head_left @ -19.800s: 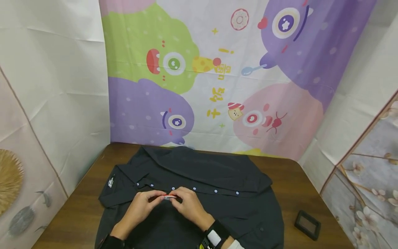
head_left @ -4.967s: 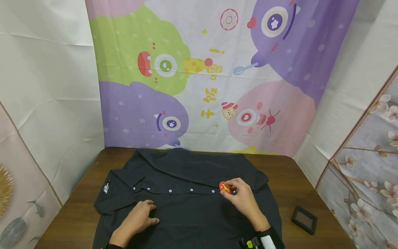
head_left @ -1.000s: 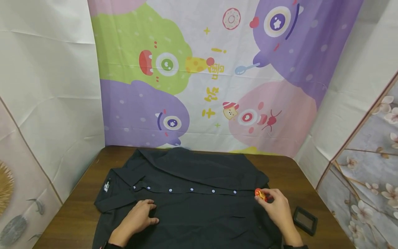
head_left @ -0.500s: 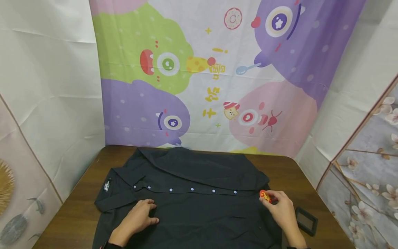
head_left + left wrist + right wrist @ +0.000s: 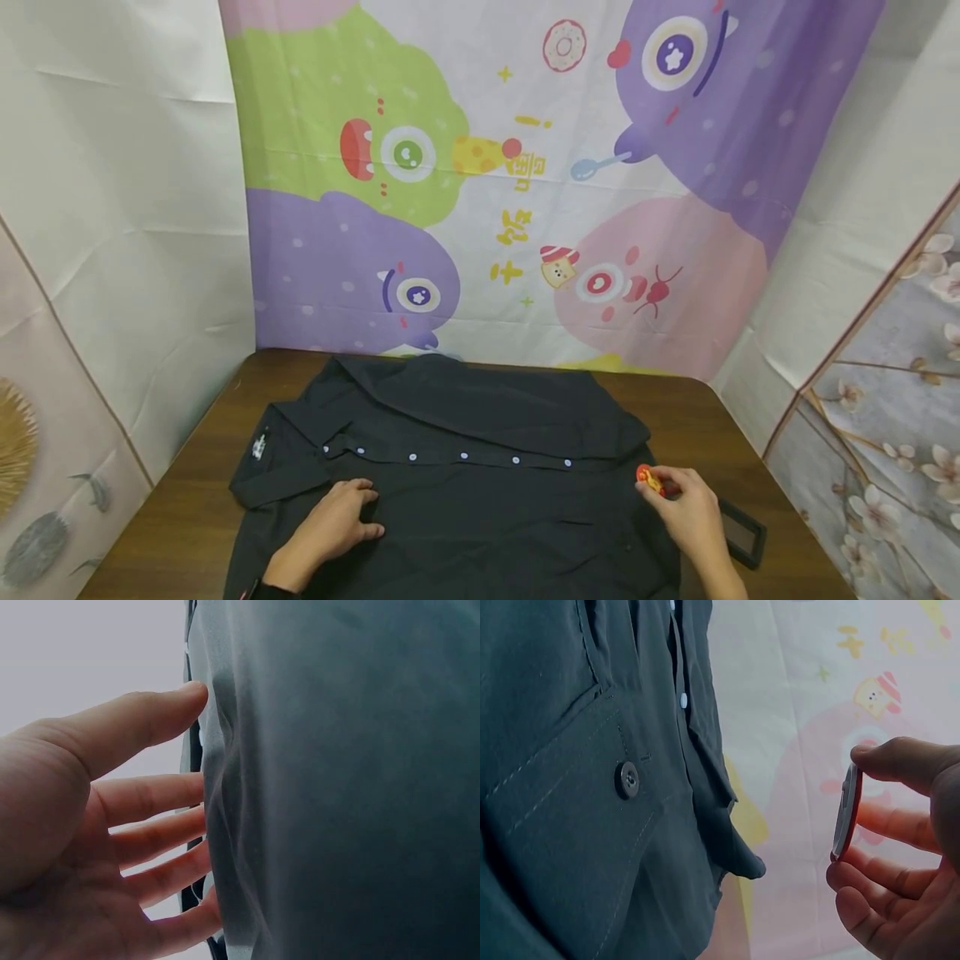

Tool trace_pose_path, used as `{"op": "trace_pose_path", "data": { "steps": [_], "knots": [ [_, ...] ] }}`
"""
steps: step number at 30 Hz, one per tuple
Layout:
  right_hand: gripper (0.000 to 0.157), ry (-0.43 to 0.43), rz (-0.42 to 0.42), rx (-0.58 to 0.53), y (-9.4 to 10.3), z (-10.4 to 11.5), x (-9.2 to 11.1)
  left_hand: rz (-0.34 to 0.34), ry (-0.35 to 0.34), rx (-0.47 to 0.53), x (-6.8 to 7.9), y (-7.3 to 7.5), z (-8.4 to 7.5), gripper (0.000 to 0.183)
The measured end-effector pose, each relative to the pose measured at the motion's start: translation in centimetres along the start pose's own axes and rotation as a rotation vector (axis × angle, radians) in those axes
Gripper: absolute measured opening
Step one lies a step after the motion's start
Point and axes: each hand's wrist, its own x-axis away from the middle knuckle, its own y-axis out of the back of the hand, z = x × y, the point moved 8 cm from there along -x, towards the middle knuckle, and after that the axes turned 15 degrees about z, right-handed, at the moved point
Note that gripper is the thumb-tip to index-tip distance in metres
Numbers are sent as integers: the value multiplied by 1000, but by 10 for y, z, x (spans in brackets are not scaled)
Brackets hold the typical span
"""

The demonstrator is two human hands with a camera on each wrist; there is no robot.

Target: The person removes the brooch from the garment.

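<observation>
My right hand (image 5: 688,504) pinches a round red badge (image 5: 648,479) with a yellow figure on its face, above the right side of a dark button-up shirt (image 5: 465,517). From the right wrist view, the badge (image 5: 846,811) is seen edge-on, its pale back towards the shirt and thumb and fingers at its rim. My left hand (image 5: 330,529) rests on the shirt front with relaxed fingers. In the left wrist view, the fingertips of that hand (image 5: 112,825) meet the dark cloth. A row of white buttons (image 5: 464,456) crosses the shirt, with the collar at the left.
A small black frame-like box (image 5: 742,533) lies on the brown wooden table (image 5: 720,433), partly behind my right hand. A cartoon-printed cloth (image 5: 510,183) hangs behind the table. A dark button (image 5: 628,780) on a shirt pocket shows in the right wrist view.
Earlier both hands held the badge near the middle; since then the right hand has carried it rightwards over the shirt, past the last white button. The left hand has stayed put lately.
</observation>
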Motion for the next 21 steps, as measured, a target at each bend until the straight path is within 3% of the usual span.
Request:
{"op": "trace_pose_path", "data": {
  "steps": [21],
  "knots": [
    [33,-73,-29,-5,10,-11,5,-16,-6,14,1,-1,2,45]
  ]
}}
